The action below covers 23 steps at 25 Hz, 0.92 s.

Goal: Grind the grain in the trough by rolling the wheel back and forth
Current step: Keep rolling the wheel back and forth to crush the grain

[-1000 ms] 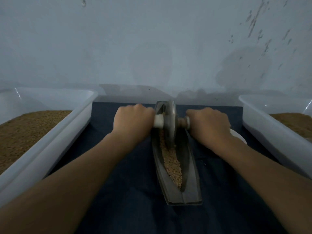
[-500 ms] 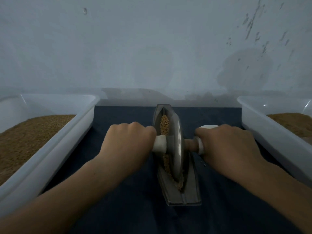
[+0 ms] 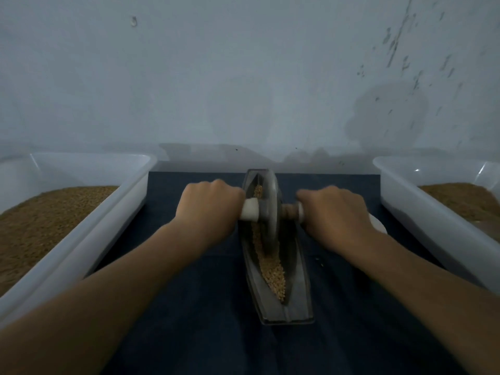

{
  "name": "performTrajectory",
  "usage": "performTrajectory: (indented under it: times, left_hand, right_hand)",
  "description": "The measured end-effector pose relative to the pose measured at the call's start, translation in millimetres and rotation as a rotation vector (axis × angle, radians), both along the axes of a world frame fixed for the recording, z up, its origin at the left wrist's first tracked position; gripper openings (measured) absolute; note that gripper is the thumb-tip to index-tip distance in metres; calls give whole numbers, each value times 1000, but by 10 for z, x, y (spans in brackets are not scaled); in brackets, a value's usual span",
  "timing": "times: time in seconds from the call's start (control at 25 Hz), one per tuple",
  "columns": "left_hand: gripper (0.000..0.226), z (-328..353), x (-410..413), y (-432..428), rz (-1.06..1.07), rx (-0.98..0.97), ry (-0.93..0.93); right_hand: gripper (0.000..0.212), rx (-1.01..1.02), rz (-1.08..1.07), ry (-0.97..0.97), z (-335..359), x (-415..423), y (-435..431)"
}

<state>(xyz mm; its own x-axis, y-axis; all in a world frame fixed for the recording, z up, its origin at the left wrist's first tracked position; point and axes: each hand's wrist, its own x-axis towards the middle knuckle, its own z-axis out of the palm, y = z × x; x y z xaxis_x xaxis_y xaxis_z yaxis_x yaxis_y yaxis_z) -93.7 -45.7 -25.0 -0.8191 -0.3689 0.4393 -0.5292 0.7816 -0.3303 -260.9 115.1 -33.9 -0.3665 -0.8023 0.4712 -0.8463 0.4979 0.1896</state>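
At far half of trough [image 3: 297, 307], L hand [image 3: 208, 209] & R hand [image 3: 335, 212] each clench axle [image 3: 250, 209] of wheel [image 3: 270, 212], mid-stroke; grain [image 3: 273, 272] prob. coarse. Next: roll nearward w/ even pressure.

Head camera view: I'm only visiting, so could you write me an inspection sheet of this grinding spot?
Surface: dark blue cloth covers it.
Job's things: metal trough lies lengthwise on the cloth, grain along its groove; wheel stands in its far half.
Clutter: left tub and right tub, white, part-filled with brown granules; stray grains on the cloth; white round object partly hidden behind the right hand.
Hands: left hand and right hand each grip an end of the wheel's handle.
Cables: nothing seen.
Surroundings: stained pale wall behind.
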Motion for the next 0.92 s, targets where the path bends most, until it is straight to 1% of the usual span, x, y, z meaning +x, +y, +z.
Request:
performTrajectory:
  times: [0.08,0.12,0.16,0.2,0.28,0.32,0.4,0.44,0.48,0.52,0.6,0.68,0.72,0.76,0.84,0.88,0.92]
  left_hand:
    - [38,-41,271,215,-58,-74,7]
    - [48,-20,366,281,-80,-110,20]
    - [52,10,406,307,-95,-132,35]
    - [51,18,394,295,-87,-113,23]
    - [39,-41,267,193,-22,-51,-10]
    - [30,-68,154,111,-8,-32,11]
    - [10,-41,-133,-118,10,-18,47]
    - [9,-11,-254,-232,35,4,38]
    - [13,23,-349,-325,55,34,31]
    - [15,50,-398,-381,65,64,28]
    - [15,56,-351,-360,55,91,14]
    - [12,-2,-154,-196,33,93,1]
    - [11,-46,-34,-89,22,77,-2]
    - [15,-73,91,23,8,59,-2]
    - [33,-53,269,180,-15,-7,-5]
    - [36,-38,298,218,-25,-27,-9]
    - [33,-23,283,220,-21,-20,-17]
  right_hand:
    - [55,-36,65,86,-23,214,318]
    - [63,-40,79,106,7,290,427]
    - [65,-20,73,96,38,318,480]
    - [64,2,57,79,51,312,482]
    - [52,48,-2,74,20,233,343]
    - [42,27,-24,73,-1,135,197]
    - [21,2,-61,6,33,-65,-168]
    - [11,17,-81,-13,76,-145,-334]
    - [6,29,-94,-17,121,-212,-472]
    - [5,33,-95,-10,161,-248,-552]
    - [12,38,-64,-4,173,-229,-509]
    - [25,30,-29,2,105,-104,-244]
    - [31,20,-13,37,56,-22,-80]
    - [37,16,-6,79,24,75,85]
    - [51,46,-17,132,30,224,315]
    - [53,72,-32,131,32,248,362]
    - [51,90,-45,111,24,242,362]
